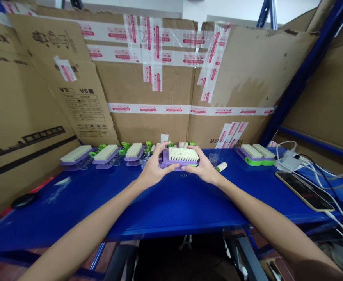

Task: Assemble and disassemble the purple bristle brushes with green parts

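A purple scrub brush (183, 154) with rows of white bristles is held up between my two hands, bristles on top. My left hand (154, 166) grips its left end, with the thumb along the lower edge. At the right end, my right hand (205, 166) is closed on it the same way. Just below the brush, several tiny screw-like pieces (186, 175) lie in a row on the blue table (171, 207). A small white and green piece (221, 167) rests right of my right hand. My hands partly hide more brushes behind.
Several purple brushes (106, 153) with green parts and clear pieces line the back left. Two joined brushes (255, 155) sit at the right. Further right are a phone (304, 191), cables and a white adapter (288, 162). Taped cardboard (150, 89) walls the back. A black disc (23, 200) lies left.
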`<action>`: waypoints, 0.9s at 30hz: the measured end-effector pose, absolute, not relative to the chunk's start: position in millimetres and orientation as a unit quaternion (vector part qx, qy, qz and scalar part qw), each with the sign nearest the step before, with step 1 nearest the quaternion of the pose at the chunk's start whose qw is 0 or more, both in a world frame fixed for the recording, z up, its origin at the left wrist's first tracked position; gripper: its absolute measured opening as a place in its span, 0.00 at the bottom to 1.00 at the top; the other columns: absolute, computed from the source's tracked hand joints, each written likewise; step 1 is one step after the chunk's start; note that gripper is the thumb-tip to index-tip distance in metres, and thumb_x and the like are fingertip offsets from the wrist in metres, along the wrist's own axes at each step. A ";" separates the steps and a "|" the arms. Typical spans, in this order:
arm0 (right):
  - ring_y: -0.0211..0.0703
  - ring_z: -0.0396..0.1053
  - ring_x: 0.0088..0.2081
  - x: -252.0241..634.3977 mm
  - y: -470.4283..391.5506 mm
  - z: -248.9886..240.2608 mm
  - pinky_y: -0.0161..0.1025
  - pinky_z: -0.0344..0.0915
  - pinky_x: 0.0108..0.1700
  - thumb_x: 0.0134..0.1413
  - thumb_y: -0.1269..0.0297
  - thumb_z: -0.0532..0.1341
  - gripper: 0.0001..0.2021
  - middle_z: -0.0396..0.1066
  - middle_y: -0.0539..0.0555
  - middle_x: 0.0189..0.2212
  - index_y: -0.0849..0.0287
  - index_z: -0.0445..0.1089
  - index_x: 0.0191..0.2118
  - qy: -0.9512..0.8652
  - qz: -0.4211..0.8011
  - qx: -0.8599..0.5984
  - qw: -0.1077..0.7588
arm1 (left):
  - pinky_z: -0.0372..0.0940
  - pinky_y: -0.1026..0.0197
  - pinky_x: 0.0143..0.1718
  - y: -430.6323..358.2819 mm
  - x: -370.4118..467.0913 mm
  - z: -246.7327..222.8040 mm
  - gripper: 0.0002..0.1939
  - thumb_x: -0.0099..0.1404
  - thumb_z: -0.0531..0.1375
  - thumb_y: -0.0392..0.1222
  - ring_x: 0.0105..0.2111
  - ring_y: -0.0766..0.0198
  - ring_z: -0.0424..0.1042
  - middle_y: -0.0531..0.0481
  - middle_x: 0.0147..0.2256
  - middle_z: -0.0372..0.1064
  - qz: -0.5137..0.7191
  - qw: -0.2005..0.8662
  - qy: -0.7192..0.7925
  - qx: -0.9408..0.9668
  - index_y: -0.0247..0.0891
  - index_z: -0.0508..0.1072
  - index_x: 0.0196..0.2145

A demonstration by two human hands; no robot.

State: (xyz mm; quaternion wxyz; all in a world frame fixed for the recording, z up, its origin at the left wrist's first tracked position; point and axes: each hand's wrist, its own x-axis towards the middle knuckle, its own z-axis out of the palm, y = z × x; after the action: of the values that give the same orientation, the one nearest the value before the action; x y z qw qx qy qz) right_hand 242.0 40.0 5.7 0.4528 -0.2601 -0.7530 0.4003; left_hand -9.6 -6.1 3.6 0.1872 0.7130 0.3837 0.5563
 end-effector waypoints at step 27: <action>0.57 0.76 0.57 233.0 35.8 -1.3 0.57 0.75 0.63 0.52 0.42 0.80 0.41 0.75 0.59 0.57 0.52 0.65 0.65 -0.719 0.403 -0.291 0.486 | 0.63 0.39 0.72 10.9 -13.4 -3.9 0.30 0.74 0.68 0.66 0.66 0.45 0.72 0.40 0.64 0.74 0.562 0.259 0.371 0.692 0.47 0.73 0.64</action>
State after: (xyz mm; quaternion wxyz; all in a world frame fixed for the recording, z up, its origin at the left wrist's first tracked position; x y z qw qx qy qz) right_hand 233.0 35.8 -1.3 0.4859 -0.2906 -0.7191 0.4029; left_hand -13.4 10.9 -3.9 0.2594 0.6917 0.3714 0.5624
